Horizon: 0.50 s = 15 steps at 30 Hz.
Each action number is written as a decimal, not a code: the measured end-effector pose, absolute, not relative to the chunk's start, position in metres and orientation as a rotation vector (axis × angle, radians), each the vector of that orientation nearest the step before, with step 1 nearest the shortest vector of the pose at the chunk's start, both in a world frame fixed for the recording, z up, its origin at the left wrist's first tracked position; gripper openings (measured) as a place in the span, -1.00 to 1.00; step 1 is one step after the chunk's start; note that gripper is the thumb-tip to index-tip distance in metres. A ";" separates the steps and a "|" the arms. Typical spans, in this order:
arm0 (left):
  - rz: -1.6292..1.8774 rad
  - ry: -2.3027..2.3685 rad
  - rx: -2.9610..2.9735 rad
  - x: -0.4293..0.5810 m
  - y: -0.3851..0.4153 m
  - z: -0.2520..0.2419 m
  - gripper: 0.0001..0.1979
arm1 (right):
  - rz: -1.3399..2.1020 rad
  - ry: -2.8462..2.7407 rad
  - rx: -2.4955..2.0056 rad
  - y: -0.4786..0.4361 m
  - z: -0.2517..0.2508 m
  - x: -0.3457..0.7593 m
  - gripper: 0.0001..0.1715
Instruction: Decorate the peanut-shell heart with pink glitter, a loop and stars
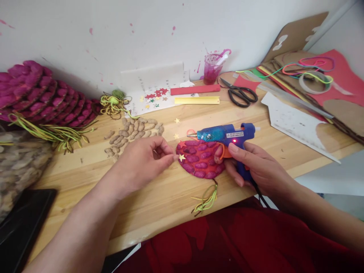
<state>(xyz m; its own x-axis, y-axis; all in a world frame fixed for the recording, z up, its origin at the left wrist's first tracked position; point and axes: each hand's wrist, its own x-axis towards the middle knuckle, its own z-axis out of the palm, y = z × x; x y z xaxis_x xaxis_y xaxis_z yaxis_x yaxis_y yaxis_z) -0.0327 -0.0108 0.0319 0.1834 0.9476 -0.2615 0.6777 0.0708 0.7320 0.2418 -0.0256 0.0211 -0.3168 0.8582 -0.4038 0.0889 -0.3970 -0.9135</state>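
My left hand (148, 161) pinches a small yellow paper star (181, 157) by one point, over the left edge of a round red piece covered with purple-painted peanut shells (200, 163). In my right hand (253, 163) is a blue hot glue gun (222, 132), its red light lit and its nozzle pointing left above the round piece. My fingers wrap its handle by the orange trigger. A red star (182, 144) lies at the piece's upper left. From its lower edge hangs a yellow-green string tassel (206, 203). Two loose yellow stars (176, 121) lie just behind.
Unpainted peanuts (133, 131) are spread behind my left hand. Black scissors (240, 93), folded red paper (195, 90), yellow paper (196, 100) and a cup of purple paint (212, 70) stand or lie at the back. Stacked purple peanut rounds (42, 94) are at left, cardboard (295, 34) at right.
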 end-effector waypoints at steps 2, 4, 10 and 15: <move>0.467 1.493 1.864 -0.040 -0.012 0.038 -0.84 | 1.776 -1.233 -1.347 -0.026 0.019 0.242 -0.50; 0.505 1.338 2.090 -0.045 -0.013 0.042 -0.83 | 1.773 -1.232 -1.337 -0.025 0.018 0.242 -0.51; 0.472 1.072 2.477 -0.053 -0.017 0.044 -0.62 | 1.774 -1.225 -1.316 -0.025 0.017 0.242 -0.53; 0.366 1.104 2.534 -0.055 -0.017 0.043 -0.60 | 1.777 -1.223 -1.314 -0.025 0.018 0.242 -0.52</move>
<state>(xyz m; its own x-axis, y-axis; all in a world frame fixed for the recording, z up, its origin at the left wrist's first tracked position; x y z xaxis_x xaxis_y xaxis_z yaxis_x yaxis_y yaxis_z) -0.0547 -0.0175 0.0427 0.6627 0.7429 0.0942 0.6522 -0.6345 0.4148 0.2416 -0.0248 0.0178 -0.3249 0.8637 -0.3854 0.0512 -0.3908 -0.9190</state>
